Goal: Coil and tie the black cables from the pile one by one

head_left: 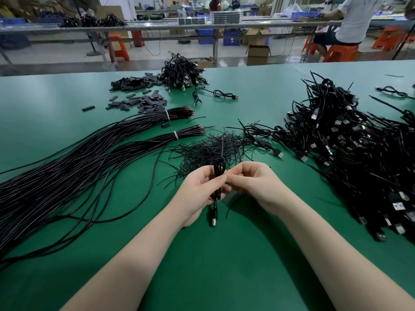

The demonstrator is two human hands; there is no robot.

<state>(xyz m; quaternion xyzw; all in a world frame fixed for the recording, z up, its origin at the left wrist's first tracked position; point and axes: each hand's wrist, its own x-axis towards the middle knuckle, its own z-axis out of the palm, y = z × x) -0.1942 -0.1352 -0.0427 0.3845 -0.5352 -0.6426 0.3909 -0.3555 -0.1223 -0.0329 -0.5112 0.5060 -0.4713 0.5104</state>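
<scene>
Left hand (199,189) clenches a narrow folded coil of thin black USB cable (219,176) just above the green table mat (224,265), silver plug hanging below; right hand (253,182) pinches at the coil's middle, apparently a thin black twist tie, though that is too small to confirm. Judged mid-tie on this cable. Beyond the coil lies a scatter of black wire ties (211,149); right of it a large heap of loose black USB cables (350,149) remains, so most work looks undone, and far behind it a smaller mound of bundled black cables (182,71) seems finished.
</scene>
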